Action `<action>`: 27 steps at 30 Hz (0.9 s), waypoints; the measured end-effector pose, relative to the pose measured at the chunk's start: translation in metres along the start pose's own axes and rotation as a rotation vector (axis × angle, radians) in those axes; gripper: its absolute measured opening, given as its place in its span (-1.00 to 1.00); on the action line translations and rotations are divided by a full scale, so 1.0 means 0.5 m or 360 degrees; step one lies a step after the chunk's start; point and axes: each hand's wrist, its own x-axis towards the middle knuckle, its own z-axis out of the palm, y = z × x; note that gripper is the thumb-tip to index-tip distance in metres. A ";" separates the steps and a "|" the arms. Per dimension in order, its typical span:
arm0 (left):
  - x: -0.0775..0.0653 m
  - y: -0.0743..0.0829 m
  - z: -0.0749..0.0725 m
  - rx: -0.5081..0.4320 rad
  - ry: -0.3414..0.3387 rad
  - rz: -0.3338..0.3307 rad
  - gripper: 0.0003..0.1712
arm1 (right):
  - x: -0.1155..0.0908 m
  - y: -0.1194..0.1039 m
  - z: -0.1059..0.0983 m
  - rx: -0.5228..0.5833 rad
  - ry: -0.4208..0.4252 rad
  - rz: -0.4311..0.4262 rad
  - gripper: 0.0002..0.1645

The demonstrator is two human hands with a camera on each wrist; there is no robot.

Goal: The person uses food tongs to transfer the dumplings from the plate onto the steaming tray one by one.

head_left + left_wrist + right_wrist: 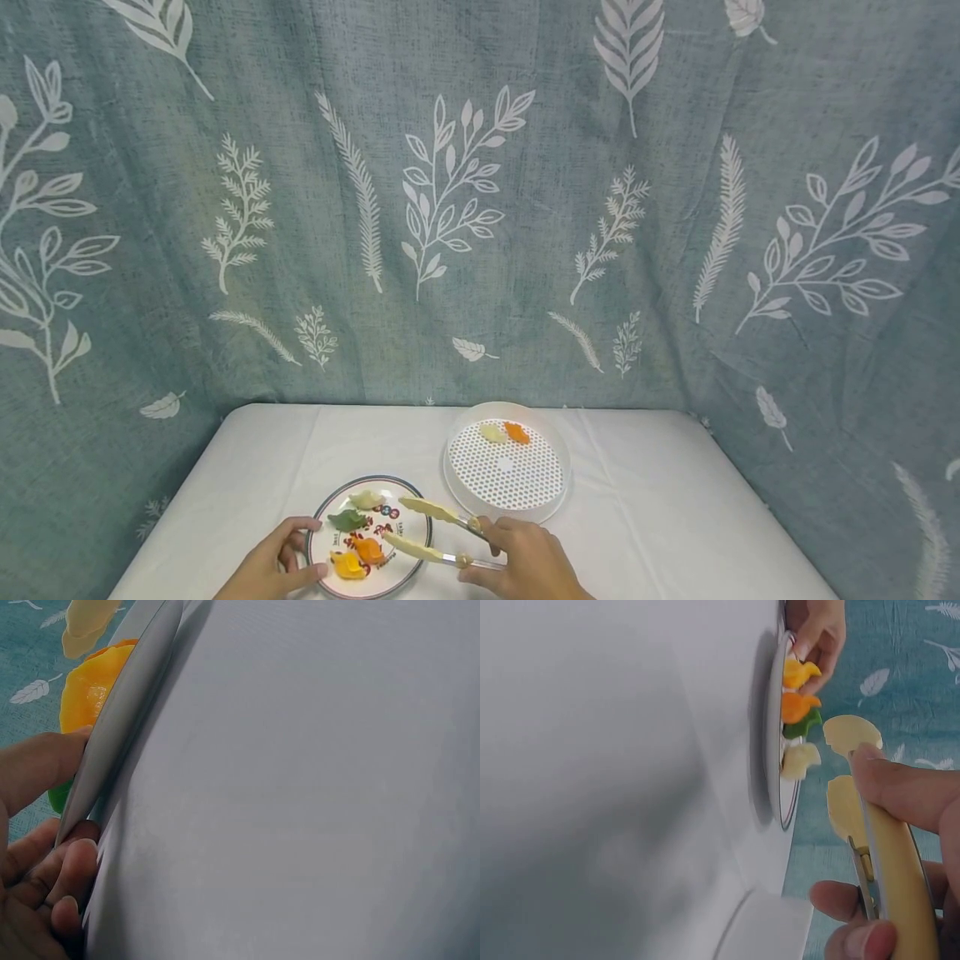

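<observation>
My left hand (273, 557) pinches the left rim of a white plate (408, 568) with a dark edge and printed pattern, thumb above and fingers beneath. On the plate lie a yellow dumpling-shaped piece (348, 565), an orange one (368, 550), a green one (347, 521) and a pale one (367, 499). In my right hand (529, 557) are tongs (901, 881) with metal arms and cream tips. Their tips stand apart over the plate's right side, with nothing between them. The right wrist view shows the thumb on one arm and fingers around the other.
Behind the right hand stands a round white steamer basket (557, 454) with a perforated base. A pale piece (492, 432) and an orange piece (516, 432) lie at its far side. A white cloth covers the table (645, 500); a blue-green leaf-patterned curtain (510, 250) hangs around it.
</observation>
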 end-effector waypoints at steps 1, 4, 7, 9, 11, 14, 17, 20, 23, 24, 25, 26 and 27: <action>0.000 0.001 0.000 -0.0002 -0.0001 -0.0001 -0.14 | -0.002 -0.002 0.002 0.0005 -0.0011 -0.0004 -0.20; 0.002 0.003 0.001 -0.0002 0.0007 -0.0026 -0.15 | -0.007 -0.010 0.006 -0.0023 -0.0025 -0.0035 -0.23; 0.003 0.006 0.002 0.0007 0.0026 -0.0041 -0.14 | -0.010 -0.017 0.010 -0.0071 -0.0052 -0.0035 -0.28; 0.004 0.007 0.004 0.0019 0.0036 -0.0052 -0.14 | -0.011 -0.023 0.012 -0.0091 -0.0092 -0.0006 -0.27; 0.003 0.008 0.005 0.0032 0.0058 -0.0071 -0.13 | -0.012 -0.026 0.016 -0.0091 -0.0125 0.0019 -0.25; 0.003 0.008 0.006 0.0036 0.0058 -0.0080 -0.14 | -0.013 -0.026 0.022 -0.0105 -0.0145 -0.0003 -0.21; 0.002 0.010 0.007 0.0028 0.0056 -0.0076 -0.15 | -0.012 -0.023 0.027 -0.0107 -0.0128 -0.0051 -0.19; 0.002 0.012 0.006 0.0011 0.0042 -0.0066 -0.15 | -0.009 -0.023 0.032 -0.0098 -0.0127 -0.0055 -0.19; 0.003 0.009 0.005 0.0011 0.0032 -0.0055 -0.14 | -0.004 -0.026 0.038 -0.0083 -0.0151 -0.0031 -0.19; 0.003 0.008 0.004 0.0011 0.0032 -0.0055 -0.14 | -0.003 -0.027 0.040 -0.0078 -0.0156 -0.0029 -0.20; 0.003 0.008 0.003 0.0017 0.0031 -0.0051 -0.14 | -0.001 -0.028 0.041 -0.0074 -0.0165 -0.0024 -0.20; 0.003 0.009 0.003 0.0020 0.0034 -0.0062 -0.14 | 0.000 -0.029 0.042 -0.0070 -0.0174 -0.0014 -0.20; 0.005 0.010 0.003 0.0024 0.0040 -0.0068 -0.13 | 0.002 -0.030 0.042 -0.0065 -0.0187 -0.0002 -0.20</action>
